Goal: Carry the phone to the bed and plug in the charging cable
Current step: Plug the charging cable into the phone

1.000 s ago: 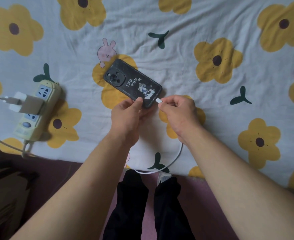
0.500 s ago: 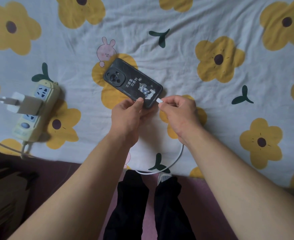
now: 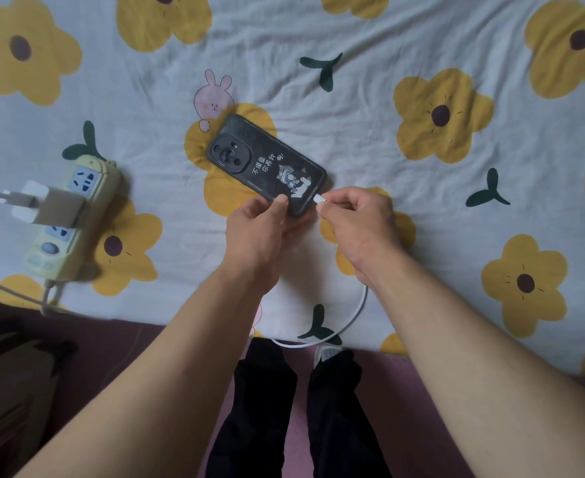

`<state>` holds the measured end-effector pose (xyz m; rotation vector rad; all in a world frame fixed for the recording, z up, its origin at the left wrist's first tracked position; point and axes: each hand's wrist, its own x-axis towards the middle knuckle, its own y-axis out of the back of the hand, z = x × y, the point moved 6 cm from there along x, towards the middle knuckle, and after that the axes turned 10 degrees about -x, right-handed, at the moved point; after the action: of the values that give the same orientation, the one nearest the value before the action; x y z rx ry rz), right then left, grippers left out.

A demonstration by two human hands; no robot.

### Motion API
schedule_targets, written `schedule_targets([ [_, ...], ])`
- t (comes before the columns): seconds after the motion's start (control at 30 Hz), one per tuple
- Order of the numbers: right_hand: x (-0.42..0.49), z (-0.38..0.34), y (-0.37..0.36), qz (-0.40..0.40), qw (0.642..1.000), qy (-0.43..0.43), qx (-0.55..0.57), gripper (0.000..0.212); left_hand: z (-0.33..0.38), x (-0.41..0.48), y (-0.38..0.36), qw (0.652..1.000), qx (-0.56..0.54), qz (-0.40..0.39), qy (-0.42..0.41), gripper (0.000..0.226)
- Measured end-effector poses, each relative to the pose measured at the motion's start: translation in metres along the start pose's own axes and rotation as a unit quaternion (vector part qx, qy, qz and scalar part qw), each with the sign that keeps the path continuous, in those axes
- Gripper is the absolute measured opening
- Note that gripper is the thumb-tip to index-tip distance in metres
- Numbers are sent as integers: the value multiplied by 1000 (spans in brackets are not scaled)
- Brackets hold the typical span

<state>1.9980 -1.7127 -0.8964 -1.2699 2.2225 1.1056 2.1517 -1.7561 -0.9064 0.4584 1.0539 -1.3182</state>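
Note:
A phone (image 3: 267, 163) in a black cartoon case lies face down on the bed sheet (image 3: 353, 81), tilted with its camera end at the upper left. My left hand (image 3: 255, 232) pinches the phone's near bottom corner. My right hand (image 3: 360, 222) pinches the white plug (image 3: 319, 200) of the charging cable (image 3: 349, 319) right against the phone's bottom edge. I cannot tell whether the plug is seated in the port. The cable loops from under my right wrist down to the bed's edge.
A pale yellow power strip (image 3: 67, 219) lies on the bed at the left with a grey-white charger brick (image 3: 48, 208) plugged in. Its cords trail off the left edge. My legs stand at the bed's front edge; dark furniture is at the lower left.
Both hands have stayed on the phone and plug, with only a slight shift of the view. The plug tip remains at the phone's bottom edge.

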Motion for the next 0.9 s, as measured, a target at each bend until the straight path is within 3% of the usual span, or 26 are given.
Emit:
schedule_targets([
  [0.23, 4, 2, 0, -46, 996, 25, -68, 8, 4, 2, 7, 997, 73, 7, -12, 10],
  [0.5, -3, -3, 5, 8, 982, 85, -169, 8, 19, 4, 23, 978, 173, 92, -69, 20],
  [0.9, -9, -7, 8, 48, 970, 116, -207, 12, 17, -1, 33, 979, 154, 95, -91, 12],
])
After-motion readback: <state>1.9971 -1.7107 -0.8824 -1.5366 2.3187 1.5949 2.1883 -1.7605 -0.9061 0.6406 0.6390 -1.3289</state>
